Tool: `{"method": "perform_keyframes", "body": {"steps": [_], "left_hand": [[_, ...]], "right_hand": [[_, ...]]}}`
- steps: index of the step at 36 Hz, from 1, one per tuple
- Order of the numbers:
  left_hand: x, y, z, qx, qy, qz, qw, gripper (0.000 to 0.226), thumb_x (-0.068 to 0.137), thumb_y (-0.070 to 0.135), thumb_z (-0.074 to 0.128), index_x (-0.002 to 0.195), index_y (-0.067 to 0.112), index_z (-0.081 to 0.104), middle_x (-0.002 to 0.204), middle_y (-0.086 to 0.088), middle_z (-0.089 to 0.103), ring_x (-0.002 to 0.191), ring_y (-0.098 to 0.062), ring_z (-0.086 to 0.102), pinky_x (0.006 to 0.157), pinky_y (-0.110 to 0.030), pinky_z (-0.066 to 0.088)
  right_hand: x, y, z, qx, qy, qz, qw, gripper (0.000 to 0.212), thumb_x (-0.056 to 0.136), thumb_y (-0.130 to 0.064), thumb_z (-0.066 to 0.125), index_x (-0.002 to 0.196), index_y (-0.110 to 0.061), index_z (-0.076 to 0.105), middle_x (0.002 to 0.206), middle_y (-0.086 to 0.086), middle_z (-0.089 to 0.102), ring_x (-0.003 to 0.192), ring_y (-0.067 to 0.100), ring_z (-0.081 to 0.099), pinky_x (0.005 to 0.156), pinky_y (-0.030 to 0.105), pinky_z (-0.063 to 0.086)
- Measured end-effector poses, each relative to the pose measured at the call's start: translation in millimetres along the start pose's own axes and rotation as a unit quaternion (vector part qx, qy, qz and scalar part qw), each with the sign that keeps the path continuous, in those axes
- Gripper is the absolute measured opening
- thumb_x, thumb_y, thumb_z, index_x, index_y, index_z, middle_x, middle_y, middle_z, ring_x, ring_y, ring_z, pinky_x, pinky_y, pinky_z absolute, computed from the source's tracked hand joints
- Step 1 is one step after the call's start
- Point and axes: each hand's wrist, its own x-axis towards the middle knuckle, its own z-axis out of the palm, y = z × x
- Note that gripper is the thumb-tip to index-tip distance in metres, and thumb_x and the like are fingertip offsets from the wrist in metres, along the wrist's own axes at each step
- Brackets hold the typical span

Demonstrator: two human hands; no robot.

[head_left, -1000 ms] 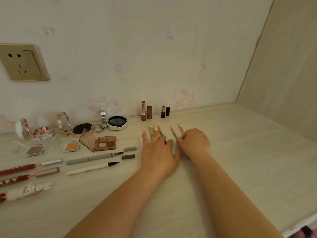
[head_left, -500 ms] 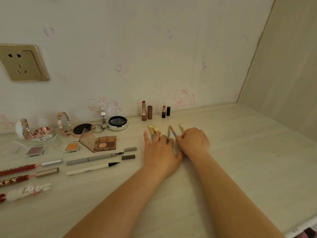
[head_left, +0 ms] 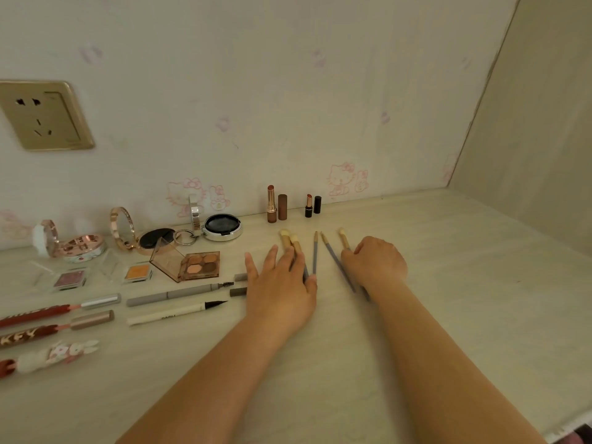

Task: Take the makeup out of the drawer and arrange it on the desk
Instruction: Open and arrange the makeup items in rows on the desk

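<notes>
While both forearms reach in from the bottom of the frame, the left hand (head_left: 282,283) lies flat at centre on the tabletop (head_left: 448,283), fingers straight and spread over two cream-tipped makeup brushes (head_left: 290,240), gripping nothing. Right hand (head_left: 374,262) sits just right of it, fingers curled down onto the rightmost brush (head_left: 343,238); whether it pinches the handle cannot be told. Between the hands lie two thin grey-handled brushes (head_left: 333,256), splayed apart. Behind them, near the wall, stand two open lipsticks (head_left: 271,205) with caps beside. Left of centre: an eyeshadow palette (head_left: 198,265), open compacts (head_left: 221,227), a brow pencil (head_left: 179,293), an eyeliner pen (head_left: 176,312). Far left: single eyeshadow pans (head_left: 70,278), red lip pencils (head_left: 35,314). Wall socket (head_left: 43,115) at upper left.
</notes>
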Motion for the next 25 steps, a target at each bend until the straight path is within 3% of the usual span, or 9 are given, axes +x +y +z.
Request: {"method": "perform_keyframes", "body": {"steps": [9,25], "left_hand": [[5.4,3.6,2.3,0.009,-0.006,0.014,1.000,0.052,0.099,0.041,0.017,0.149,0.028,0.009,0.158,0.010,0.005,0.146,-0.021,-0.006,0.109,-0.055,-0.017],[19.9,14.6,9.0,-0.006,0.003,0.018,1.000,0.050,0.099,0.042,0.016,0.148,0.033,0.014,0.157,0.008,0.012,0.145,-0.023,0.000,0.109,-0.055,-0.018]], "right_hand": [[5.0,0.3,4.6,-0.019,-0.021,0.000,1.000,0.030,0.086,-0.034,0.048,0.084,-0.011,0.067,0.081,0.004,0.065,0.077,0.022,0.058,0.053,0.025,0.038],[-1.0,-7.8,1.2,-0.013,-0.023,-0.016,1.000,0.041,0.089,-0.049,0.044,0.099,-0.014,0.063,0.098,0.004,0.065,0.094,0.024,0.058,0.071,0.030,0.044]]}}
